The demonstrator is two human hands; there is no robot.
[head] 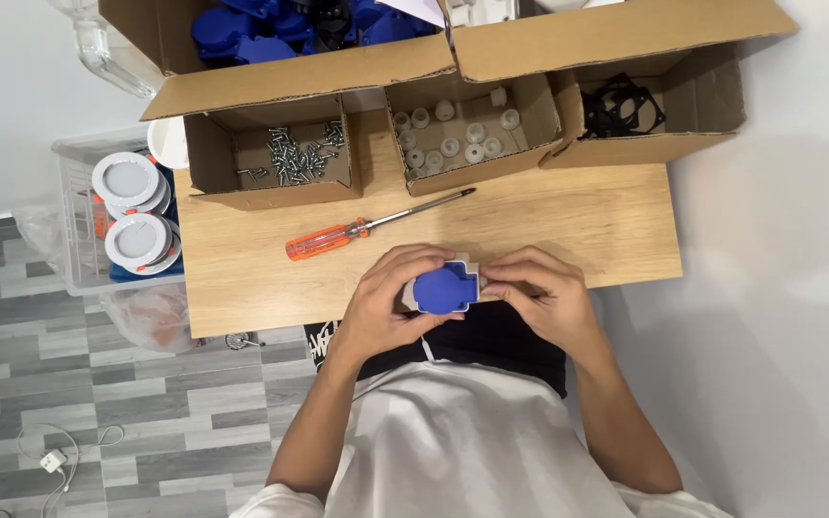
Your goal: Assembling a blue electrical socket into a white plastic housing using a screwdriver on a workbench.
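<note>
wooden table (568, 230) seen from above, white wall to one side, grey plank floor (98, 384) on the other.

blue socket cover (444, 287) sits at the table's near edge, about midway along it, seated on a grey housing (407, 294) of which only slivers show. left hand (388, 305) is curled around the housing's left side, fingers wrapped under and over. right hand (541, 299) is closed on the right side, fingertips pressing at the cover's edge. both hands grip the one piece together.

progress, as a judgement: cover looks placed on the housing; whether it is fastened cannot be told. orange-handled screwdriver (367, 226) lies untouched on the table just beyond the hands, tip pointing toward the far edge.

along the far edge, three open cardboard boxes: one with loose screws (297, 158), one with small white round parts (453, 134), one with black gaskets (621, 105). behind them a larger box of more blue covers (242, 34). off the left edge, a clear bin (74, 240) holding round white discs (131, 206).
</note>
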